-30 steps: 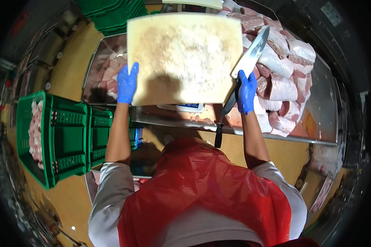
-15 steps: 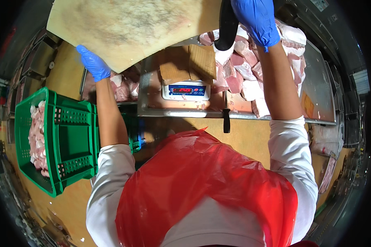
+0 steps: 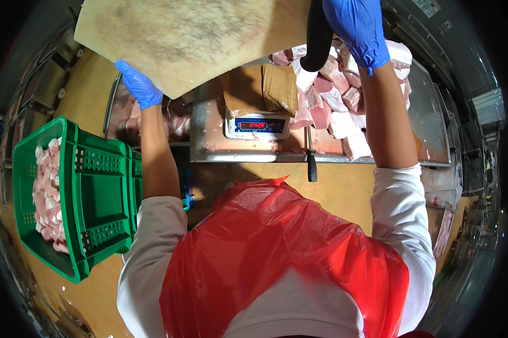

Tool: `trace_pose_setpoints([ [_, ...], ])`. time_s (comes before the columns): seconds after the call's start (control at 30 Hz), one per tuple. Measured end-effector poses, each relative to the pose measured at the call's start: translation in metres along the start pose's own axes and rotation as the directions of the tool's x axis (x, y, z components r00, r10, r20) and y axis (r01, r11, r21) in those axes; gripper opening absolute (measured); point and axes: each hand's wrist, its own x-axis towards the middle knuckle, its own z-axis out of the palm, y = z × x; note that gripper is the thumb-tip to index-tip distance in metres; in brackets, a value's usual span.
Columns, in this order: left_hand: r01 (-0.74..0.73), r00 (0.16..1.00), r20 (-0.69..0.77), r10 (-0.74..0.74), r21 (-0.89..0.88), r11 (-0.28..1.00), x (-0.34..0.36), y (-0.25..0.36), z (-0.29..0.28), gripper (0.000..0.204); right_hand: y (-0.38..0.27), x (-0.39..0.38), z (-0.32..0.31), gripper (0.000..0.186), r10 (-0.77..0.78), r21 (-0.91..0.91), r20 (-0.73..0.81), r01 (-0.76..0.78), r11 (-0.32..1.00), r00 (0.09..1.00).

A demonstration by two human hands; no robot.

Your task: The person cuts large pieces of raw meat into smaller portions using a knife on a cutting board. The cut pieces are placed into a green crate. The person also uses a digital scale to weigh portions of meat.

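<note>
A large cream cutting board with dark scuffs is raised over the table, its lower left edge in my blue-gloved left hand. My blue-gloved right hand is up at the board's right end, closed on a knife whose black handle shows; the blade is hidden. Beneath the board two wooden blocks rest on a white scale with a lit red display. A black-handled rod-like tool lies across the table's front edge. Raw pork chunks are heaped right of the scale.
The steel table crosses the middle. A metal tub of meat sits at its left. Green crates, one holding pale meat pieces, stand at lower left. Racks and machinery line the dark edges. My red apron fills the lower middle.
The board has risen and shifted up-left, uncovering the wooden blocks and scale. My right hand moved up with the knife. In the last half second both hands shifted only slightly rightward.
</note>
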Motion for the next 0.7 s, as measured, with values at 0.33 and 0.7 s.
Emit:
trace_pose_setpoints([
  [0.33,0.109,0.993,0.053,-0.107,-0.042,0.993,0.007,-0.030,0.002,0.069,-0.004,-0.002,0.007,0.023,0.102,-0.155,-0.047,-0.109,0.982,0.994],
  [0.7,0.136,0.980,0.128,-0.153,0.133,0.982,-0.012,-0.047,0.022,0.072,0.032,-0.023,-0.028,0.019,0.135,-0.218,-0.125,-0.160,0.963,0.983],
])
